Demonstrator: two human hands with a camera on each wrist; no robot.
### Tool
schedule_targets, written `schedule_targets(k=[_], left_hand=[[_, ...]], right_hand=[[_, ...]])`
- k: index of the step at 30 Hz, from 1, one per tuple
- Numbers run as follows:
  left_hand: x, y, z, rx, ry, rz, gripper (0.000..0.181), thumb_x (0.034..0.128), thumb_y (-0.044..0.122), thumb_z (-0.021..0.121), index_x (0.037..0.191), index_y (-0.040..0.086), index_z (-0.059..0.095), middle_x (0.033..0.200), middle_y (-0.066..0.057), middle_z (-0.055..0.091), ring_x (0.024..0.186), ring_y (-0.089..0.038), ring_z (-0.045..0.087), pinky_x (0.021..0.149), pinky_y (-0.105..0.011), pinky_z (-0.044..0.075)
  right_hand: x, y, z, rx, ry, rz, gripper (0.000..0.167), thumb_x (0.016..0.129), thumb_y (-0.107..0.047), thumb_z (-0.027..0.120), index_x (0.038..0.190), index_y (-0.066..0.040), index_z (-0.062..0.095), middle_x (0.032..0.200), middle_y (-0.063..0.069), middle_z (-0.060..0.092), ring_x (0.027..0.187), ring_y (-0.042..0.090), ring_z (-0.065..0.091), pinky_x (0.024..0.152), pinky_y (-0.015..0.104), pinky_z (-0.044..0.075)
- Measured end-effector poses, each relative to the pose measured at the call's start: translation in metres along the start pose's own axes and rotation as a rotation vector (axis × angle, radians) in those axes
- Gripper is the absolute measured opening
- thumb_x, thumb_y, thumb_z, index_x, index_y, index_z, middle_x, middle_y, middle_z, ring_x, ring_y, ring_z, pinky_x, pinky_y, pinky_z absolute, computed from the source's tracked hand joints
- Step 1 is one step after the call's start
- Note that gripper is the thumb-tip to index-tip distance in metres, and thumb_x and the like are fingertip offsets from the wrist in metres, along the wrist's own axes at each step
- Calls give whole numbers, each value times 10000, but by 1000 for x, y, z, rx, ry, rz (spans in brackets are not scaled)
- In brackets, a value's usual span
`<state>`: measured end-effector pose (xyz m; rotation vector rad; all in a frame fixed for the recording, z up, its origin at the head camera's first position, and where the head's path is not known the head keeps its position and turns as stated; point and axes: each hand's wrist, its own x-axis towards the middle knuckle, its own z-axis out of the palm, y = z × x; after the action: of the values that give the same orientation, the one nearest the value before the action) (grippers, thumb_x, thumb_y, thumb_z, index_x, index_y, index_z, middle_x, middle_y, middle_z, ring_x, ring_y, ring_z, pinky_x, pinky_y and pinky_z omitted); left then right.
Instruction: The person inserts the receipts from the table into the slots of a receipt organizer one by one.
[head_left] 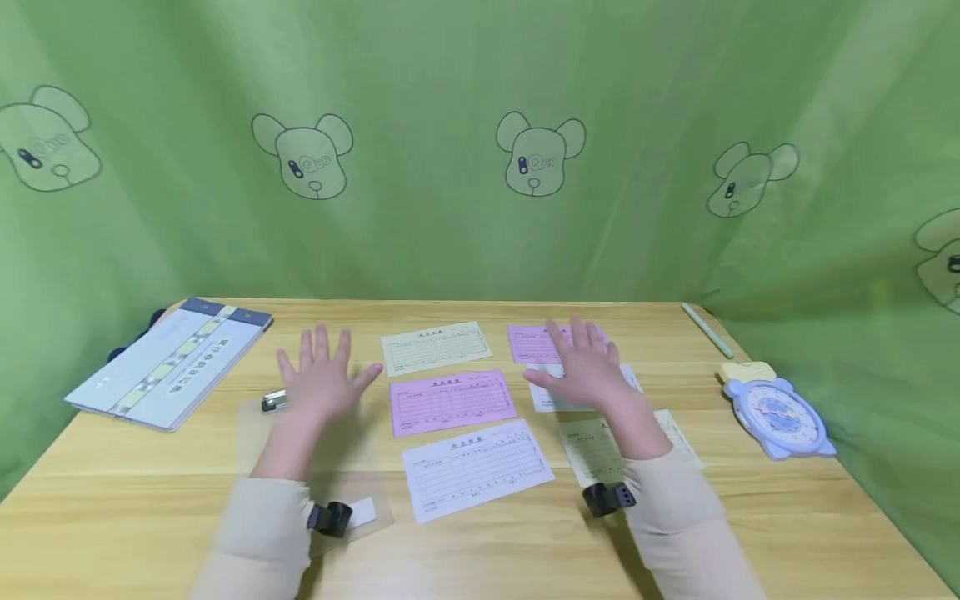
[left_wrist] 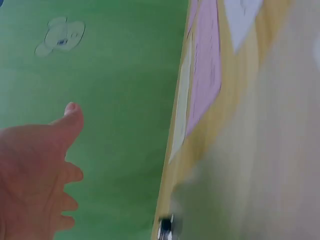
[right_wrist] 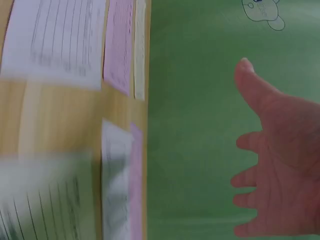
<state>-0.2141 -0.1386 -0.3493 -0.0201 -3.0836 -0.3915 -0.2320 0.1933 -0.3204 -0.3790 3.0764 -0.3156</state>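
Observation:
In the head view both hands hover palm down above the table with fingers spread, holding nothing. My left hand (head_left: 324,382) is over a clear sheet (head_left: 330,467) with a metal clip (head_left: 274,401) at its top. Over the right-hand slips is my right hand (head_left: 588,371), partly covering a pink slip (head_left: 525,343), a white slip (head_left: 551,400) and a green slip (head_left: 592,454). Between the hands lie a pale green slip (head_left: 435,347), a pink slip (head_left: 452,403) and a white slip (head_left: 476,469). The wrist views show the left palm (left_wrist: 30,175) and right palm (right_wrist: 290,160) off the table.
A stack of booklets (head_left: 172,362) lies at the far left, with something dark behind it. At the right are a pale green pen (head_left: 707,330), a yellow item (head_left: 747,372) and a blue clock-like toy (head_left: 782,418). Green curtains surround the wooden table (head_left: 480,567).

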Motion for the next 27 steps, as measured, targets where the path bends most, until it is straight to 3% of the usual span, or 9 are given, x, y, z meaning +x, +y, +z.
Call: schedule_targets(k=[8,15,21,23,27], left_hand=[[-8,-55,-14,-166,-9,-13,853,817,646,215,1369,11,73,1346,-294,-91,1194,-446,-135,821,-605,-161],[-11,-96,-11,-328,-88,5,794,869,557,248,1345,-58,86,1309,-355,96,1175,-510,56,878,-616,18],[-14,-109,-1,-437,-197,42,767,875,485,369,1321,-99,149,1302,-335,176,1167,-487,159,913,-551,140],[-13,-110,4,-428,-173,74,742,865,450,430,1299,-114,217,1282,-333,232,1152,-484,207,908,-545,169],[-11,-113,16,-409,-31,103,664,825,378,542,1244,-101,355,1222,-320,348,1108,-466,301,889,-543,210]], right_hand=[[-24,42,-11,94,42,-85,864,785,-565,472,1385,-72,95,1371,273,17,1228,429,-8,903,591,1],[-49,91,-9,292,31,-114,816,828,-391,539,1369,0,70,1347,307,91,1200,468,88,910,575,98],[-68,129,4,417,-29,3,763,860,-370,497,1370,-6,61,1331,328,104,1156,515,134,862,609,151],[-73,140,10,444,-28,36,738,867,-362,489,1363,14,92,1313,342,143,1135,520,184,851,601,189],[-76,155,21,479,6,53,673,875,-325,489,1325,76,190,1235,348,306,1069,483,337,822,541,302]])
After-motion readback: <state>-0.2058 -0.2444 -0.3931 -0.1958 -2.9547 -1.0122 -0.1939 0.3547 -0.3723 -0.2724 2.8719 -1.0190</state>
